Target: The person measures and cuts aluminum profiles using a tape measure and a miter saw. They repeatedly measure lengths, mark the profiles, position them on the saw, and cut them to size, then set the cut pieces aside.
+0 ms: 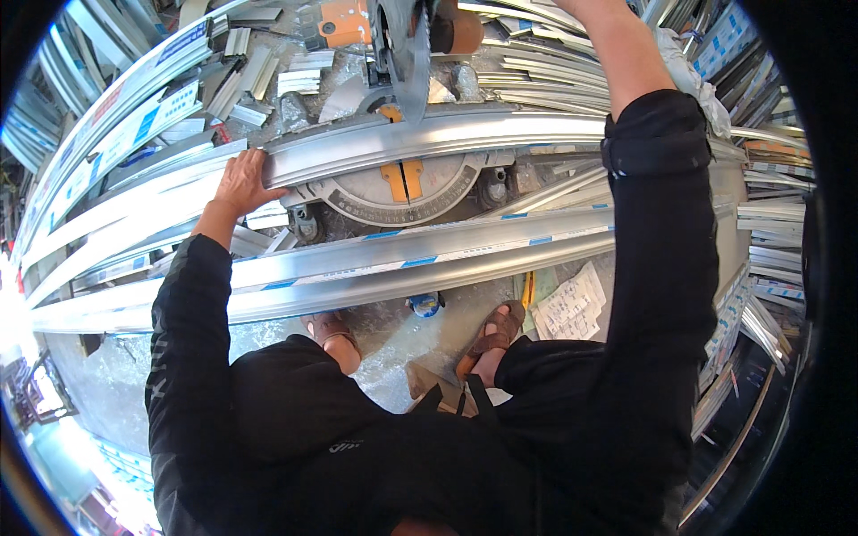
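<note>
A long silvery aluminium profile (357,147) lies across the base of a mitre saw, over its curved scale (407,207) and orange insert. My left hand (241,183) grips the profile left of the saw, its fingers over the top and its thumb pointing toward the scale. Directly above the profile, the round saw blade (409,67) stands at the far side; its lower rim appears close to the metal, but I cannot tell if they touch. My right hand (585,7) reaches up past the saw to the upper edge, where its fingers are cut off from view.
Nearer to me, more long profiles (420,259) with blue-marked film run crosswise. Short offcuts (255,71) and stacked strips (545,76) surround the saw. Between my sandalled feet sits a blue tape roll (425,305); written paper sheets (572,302) lie right of my right foot.
</note>
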`<action>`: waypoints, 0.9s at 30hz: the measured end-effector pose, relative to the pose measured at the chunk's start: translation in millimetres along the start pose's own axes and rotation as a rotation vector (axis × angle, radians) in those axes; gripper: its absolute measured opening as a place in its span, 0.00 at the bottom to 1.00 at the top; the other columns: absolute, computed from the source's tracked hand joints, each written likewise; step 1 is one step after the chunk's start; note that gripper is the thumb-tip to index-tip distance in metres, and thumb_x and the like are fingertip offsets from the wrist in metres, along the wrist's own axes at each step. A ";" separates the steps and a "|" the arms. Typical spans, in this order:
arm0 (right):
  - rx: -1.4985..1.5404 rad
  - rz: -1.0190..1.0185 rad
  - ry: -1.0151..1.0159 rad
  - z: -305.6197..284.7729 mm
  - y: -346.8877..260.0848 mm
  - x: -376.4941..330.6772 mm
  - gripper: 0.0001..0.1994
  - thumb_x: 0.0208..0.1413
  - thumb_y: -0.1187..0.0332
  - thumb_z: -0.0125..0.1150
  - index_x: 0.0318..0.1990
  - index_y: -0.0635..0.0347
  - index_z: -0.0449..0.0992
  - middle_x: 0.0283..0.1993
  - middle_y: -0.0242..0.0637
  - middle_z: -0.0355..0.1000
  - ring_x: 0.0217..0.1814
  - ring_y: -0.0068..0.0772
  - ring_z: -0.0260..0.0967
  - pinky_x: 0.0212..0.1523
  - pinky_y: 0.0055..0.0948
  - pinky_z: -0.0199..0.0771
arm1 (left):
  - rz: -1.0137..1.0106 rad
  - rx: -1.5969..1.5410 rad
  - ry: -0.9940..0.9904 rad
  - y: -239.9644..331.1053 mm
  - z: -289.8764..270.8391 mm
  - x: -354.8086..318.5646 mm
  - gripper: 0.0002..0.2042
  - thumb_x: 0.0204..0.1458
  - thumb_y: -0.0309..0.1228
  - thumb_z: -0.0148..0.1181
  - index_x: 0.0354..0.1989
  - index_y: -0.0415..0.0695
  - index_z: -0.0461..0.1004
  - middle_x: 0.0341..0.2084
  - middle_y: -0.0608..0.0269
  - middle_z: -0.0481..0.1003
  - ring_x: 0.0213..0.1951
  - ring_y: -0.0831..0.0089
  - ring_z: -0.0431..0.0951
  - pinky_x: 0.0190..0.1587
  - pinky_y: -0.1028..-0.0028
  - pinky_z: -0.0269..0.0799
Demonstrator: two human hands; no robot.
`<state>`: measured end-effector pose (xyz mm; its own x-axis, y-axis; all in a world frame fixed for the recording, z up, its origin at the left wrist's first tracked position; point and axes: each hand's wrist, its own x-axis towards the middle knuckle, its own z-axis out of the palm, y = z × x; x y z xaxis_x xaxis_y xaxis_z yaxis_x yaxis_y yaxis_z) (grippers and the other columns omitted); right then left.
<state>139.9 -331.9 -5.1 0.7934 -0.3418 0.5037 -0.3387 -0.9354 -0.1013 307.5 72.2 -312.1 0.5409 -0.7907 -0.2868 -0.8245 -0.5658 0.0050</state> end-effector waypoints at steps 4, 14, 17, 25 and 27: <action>-0.057 0.091 -0.318 -27.2 -10.5 -11.6 0.44 0.57 0.26 0.44 0.39 0.70 0.80 0.39 0.59 0.77 0.46 0.60 0.75 0.49 0.47 0.73 | 0.015 -0.006 -0.027 -2.8 -1.9 0.6 0.44 0.44 0.66 0.65 0.57 0.37 0.66 0.52 0.50 0.70 0.57 0.56 0.70 0.61 0.59 0.61; 0.207 0.046 -0.894 -55.4 -24.4 -86.8 0.33 0.52 0.36 0.54 0.45 0.62 0.79 0.43 0.58 0.78 0.46 0.59 0.75 0.46 0.46 0.72 | -0.005 0.017 -0.007 0.7 -0.6 -0.5 0.45 0.44 0.60 0.68 0.62 0.37 0.64 0.57 0.48 0.69 0.62 0.54 0.67 0.65 0.57 0.60; 0.256 -0.041 -0.825 -54.8 -25.0 -114.1 0.32 0.52 0.38 0.54 0.48 0.61 0.74 0.41 0.58 0.78 0.44 0.61 0.75 0.45 0.49 0.73 | -0.026 -0.015 -0.021 -2.5 5.4 1.0 0.45 0.43 0.58 0.70 0.62 0.37 0.64 0.56 0.46 0.70 0.61 0.53 0.67 0.64 0.56 0.60; 0.236 0.041 -0.774 -62.3 -21.9 -154.3 0.29 0.53 0.41 0.52 0.50 0.57 0.76 0.40 0.51 0.80 0.42 0.56 0.77 0.46 0.53 0.73 | 0.027 0.018 0.047 -11.5 26.3 9.9 0.43 0.42 0.57 0.71 0.58 0.34 0.64 0.55 0.43 0.68 0.60 0.48 0.66 0.64 0.55 0.60; 0.226 0.057 -0.873 -62.0 -20.1 -151.7 0.30 0.54 0.41 0.52 0.54 0.55 0.77 0.43 0.51 0.80 0.45 0.55 0.77 0.49 0.54 0.72 | 0.031 0.014 0.080 -11.0 28.8 12.1 0.42 0.41 0.57 0.72 0.54 0.34 0.65 0.52 0.40 0.70 0.57 0.46 0.68 0.62 0.55 0.63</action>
<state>-4.9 -255.7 -26.2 0.9114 -0.2487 -0.3279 -0.3547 -0.8789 -0.3191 318.3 75.6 -343.1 0.5264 -0.8240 -0.2094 -0.8428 -0.5383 -0.0007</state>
